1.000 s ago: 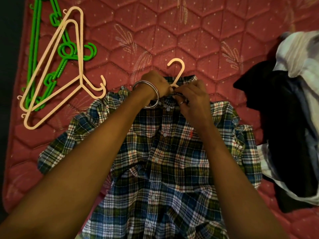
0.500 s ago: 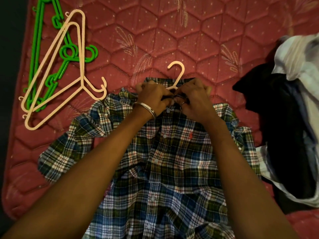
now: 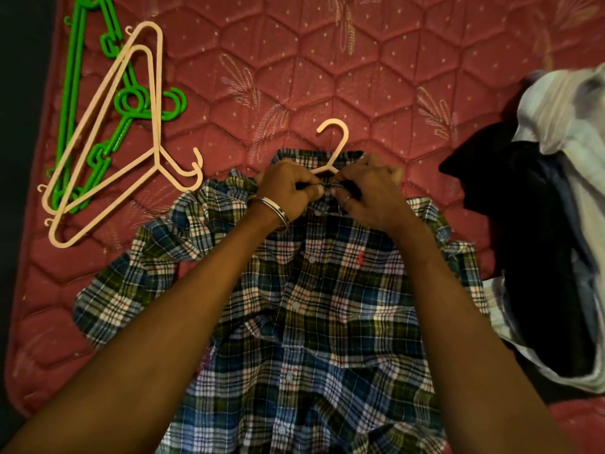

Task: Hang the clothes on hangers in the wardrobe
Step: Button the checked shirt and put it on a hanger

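We've got the plaid shirt (image 3: 314,306) flat on the red mattress (image 3: 376,77), left hand (image 3: 288,191) and right hand (image 3: 370,194) both pinching its collar closed around the hanger (image 3: 334,142); it looks light and floppy, so we'd lift by the hook.

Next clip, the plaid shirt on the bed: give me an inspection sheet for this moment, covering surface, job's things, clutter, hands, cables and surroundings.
Surface: red quilted mattress, bare at the top.
Job's things: plaid shirt lies flat, front up, a cream hanger inside it with the hook out past the collar; spare cream hangers lie over green hangers at upper left.
Clutter: heap of dark and white clothes at the right edge.
Hands: left hand and right hand both pinch the shirt's collar opening at the top button.
Cables: nothing seen.
Surroundings: dark strip beyond the mattress at left; no wardrobe in view.
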The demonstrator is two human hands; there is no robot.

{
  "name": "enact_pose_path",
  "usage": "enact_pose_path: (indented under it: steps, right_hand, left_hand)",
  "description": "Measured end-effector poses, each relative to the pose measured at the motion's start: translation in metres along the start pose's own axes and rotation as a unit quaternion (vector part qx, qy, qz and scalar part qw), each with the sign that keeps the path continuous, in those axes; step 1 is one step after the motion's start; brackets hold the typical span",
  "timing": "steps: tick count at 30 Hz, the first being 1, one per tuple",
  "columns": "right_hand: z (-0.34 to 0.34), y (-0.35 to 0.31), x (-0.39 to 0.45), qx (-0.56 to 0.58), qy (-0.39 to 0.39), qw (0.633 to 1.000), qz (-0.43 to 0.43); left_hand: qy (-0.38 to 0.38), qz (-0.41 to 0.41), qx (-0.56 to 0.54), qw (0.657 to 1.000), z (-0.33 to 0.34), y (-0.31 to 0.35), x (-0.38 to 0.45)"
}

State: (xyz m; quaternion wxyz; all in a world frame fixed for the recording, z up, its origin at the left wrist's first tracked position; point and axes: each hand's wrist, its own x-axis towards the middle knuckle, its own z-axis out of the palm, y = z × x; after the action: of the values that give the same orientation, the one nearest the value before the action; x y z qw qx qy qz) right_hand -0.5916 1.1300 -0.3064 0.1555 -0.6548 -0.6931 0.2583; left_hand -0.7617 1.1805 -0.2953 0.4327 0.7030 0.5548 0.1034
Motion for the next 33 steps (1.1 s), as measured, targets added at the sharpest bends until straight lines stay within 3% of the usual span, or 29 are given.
enact_pose_path:
  steps: [7,13,18,25,33]
  right_hand:
    - [0.007,-0.003,0.003,0.004,0.055,0.998,0.027]
    - [0.014,-0.006,-0.006,0.125,0.119,0.982,0.073]
    - [0.022,-0.012,-0.015,0.217,0.14,0.961,0.103]
    - [0.028,-0.011,-0.007,0.261,0.099,0.947,0.162]
    - [0.02,-0.007,-0.007,0.249,0.078,0.956,0.136]
  left_hand:
    - [0.011,0.009,-0.027,1.0,0.001,-0.002,0.007]
    - [0.014,-0.09,-0.129,0.987,0.007,0.004,0.008]
    - [-0.051,-0.117,-0.146,0.981,-0.002,0.011,0.013]
    - [-0.04,-0.153,-0.127,0.979,0.002,0.013,0.013]
    - [-0.088,-0.128,-0.079,0.985,0.004,0.012,0.012]
